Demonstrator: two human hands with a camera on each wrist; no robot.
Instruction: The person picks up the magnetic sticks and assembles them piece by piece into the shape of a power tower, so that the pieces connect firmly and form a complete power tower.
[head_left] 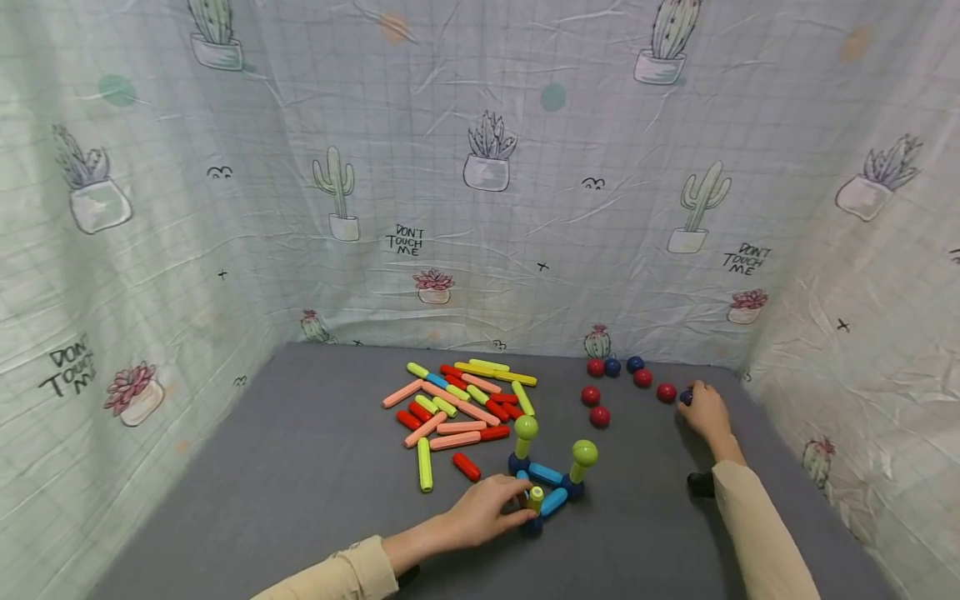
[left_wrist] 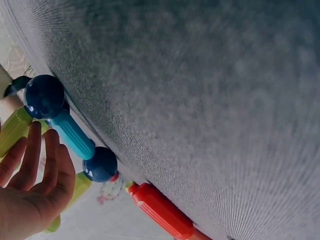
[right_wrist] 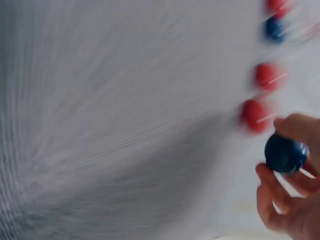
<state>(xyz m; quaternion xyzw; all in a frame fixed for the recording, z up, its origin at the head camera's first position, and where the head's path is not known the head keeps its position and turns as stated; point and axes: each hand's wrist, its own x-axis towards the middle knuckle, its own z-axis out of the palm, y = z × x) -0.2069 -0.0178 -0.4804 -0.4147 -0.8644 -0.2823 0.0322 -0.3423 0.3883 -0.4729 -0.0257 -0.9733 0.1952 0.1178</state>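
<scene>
My left hand [head_left: 483, 510] grips an upright yellow-green rod [head_left: 536, 498] between thumb and fingers. That rod stands on a dark blue ball [left_wrist: 44, 96], one corner of a triangle joined by light blue rods [head_left: 553, 502]. The other two corners each carry an upright yellow-green rod topped by a green ball [head_left: 527, 427], with the second green ball [head_left: 584, 452] to the right. At the far right, my right hand [head_left: 707, 410] pinches a loose dark blue ball [right_wrist: 284, 154] between thumb and fingertips.
Left of the triangle lie several loose rods, among them a red rod [head_left: 467, 467] and a yellow-green rod [head_left: 425, 465]. Red balls [head_left: 599, 417] and dark blue balls [head_left: 635, 364] are scattered at the back right. A patterned curtain [head_left: 487, 217] borders the grey table [head_left: 300, 500].
</scene>
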